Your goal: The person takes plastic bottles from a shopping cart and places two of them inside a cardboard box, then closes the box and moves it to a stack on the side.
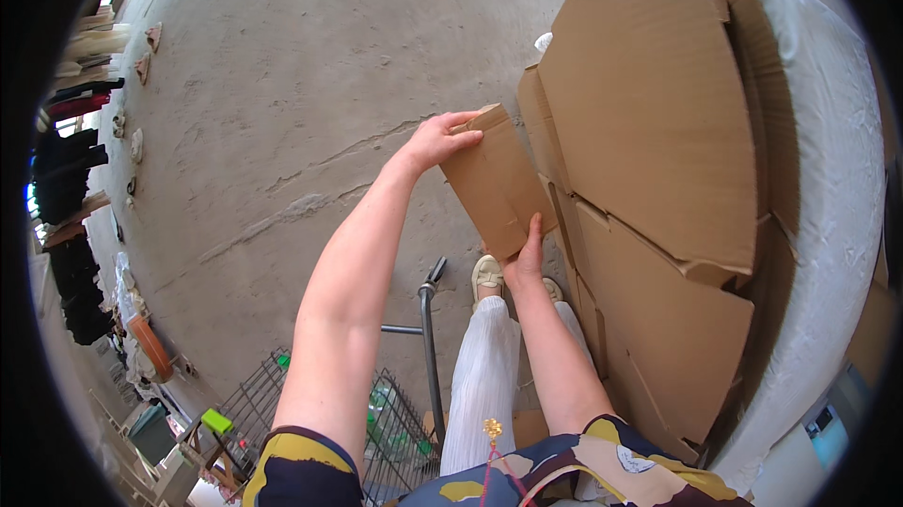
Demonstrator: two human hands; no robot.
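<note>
A flat brown piece of cardboard, folded and narrow, is held between my two hands above the floor. My left hand grips its far upper end, thumb on top and the other fingers around the edge. At its near lower end, my right hand clasps the corner with the thumb on the face and the fingers hidden underneath. Just to the right stands a stack of large flattened cardboard boxes, close to the held piece.
A wire cart with a dark metal handle stands at my lower left, with green-tinted bottles inside. A white plastic-wrapped slab backs the boxes. Hanging clothes line the far left. Cracked concrete floor spreads ahead.
</note>
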